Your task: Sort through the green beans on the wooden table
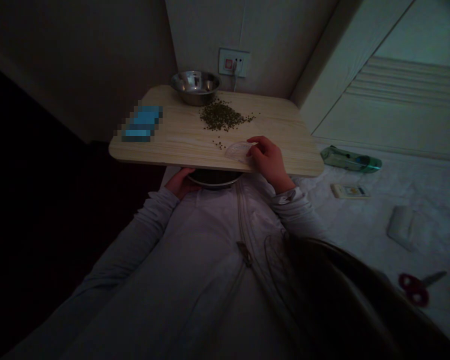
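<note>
Pinched in my right hand (268, 159) is a clear half-round protractor (237, 151), lying against the tabletop near its front edge. A few loose beans (220, 145) sit just left of it. Farther back is a spread pile of small green beans (222, 116), looking like mung beans. Below the front edge, my left hand (182, 183) grips the side of a dark round dish (214, 179) with a pale rim. The table hides the dish's far part, and its inside is too dark to read.
A steel bowl (195, 88) stands on the small wooden table (180, 142), with a blurred blue item (142, 123) at left. On the white bedding at right lie a greenish bottle (350, 160), a phone-like item (350, 191), a white case (403, 226) and red-handled scissors (416, 289).
</note>
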{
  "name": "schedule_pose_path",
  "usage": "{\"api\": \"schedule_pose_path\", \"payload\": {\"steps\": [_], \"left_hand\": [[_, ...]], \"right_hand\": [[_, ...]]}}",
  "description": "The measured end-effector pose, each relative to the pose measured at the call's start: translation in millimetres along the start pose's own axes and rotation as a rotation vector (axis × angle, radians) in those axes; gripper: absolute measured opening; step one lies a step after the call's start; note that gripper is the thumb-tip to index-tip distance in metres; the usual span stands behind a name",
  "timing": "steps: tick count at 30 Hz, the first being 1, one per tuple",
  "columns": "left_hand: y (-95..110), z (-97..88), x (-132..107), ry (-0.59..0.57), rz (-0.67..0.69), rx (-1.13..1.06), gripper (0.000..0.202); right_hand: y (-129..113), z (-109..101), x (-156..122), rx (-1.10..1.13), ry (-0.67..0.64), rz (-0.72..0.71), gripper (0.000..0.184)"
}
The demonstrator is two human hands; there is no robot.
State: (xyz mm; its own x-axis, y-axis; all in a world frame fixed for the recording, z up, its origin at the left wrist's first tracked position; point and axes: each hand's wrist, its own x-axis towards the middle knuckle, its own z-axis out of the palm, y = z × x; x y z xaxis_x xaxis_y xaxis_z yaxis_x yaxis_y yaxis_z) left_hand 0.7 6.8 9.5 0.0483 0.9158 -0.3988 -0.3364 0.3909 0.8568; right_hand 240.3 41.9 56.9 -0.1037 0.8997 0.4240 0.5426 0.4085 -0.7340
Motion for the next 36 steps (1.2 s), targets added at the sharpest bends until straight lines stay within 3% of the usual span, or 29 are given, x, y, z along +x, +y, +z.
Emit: {"api": "schedule_pose_path", "payload": {"steps": [7, 15, 36], "left_hand": [[1.8, 1.7, -1.5, -0.005, -0.012, -0.013, 0.022], [0.9, 0.4, -0.8, 0.006, -0.014, 0.005, 0.031], [1.7, 2.1, -1.9, 0.022, -0.025, -0.02, 0.022]], "right_hand": [[-1.9, -0.4, -0.4, -0.003, -0.001, 0.005, 0.025], [0.1, -0.3, -0.3, -0.018, -0.014, -0.006, 0.027], [0.0, 0.1, 0.0, -0.007, -0.006, -0.003, 0.026]]}}
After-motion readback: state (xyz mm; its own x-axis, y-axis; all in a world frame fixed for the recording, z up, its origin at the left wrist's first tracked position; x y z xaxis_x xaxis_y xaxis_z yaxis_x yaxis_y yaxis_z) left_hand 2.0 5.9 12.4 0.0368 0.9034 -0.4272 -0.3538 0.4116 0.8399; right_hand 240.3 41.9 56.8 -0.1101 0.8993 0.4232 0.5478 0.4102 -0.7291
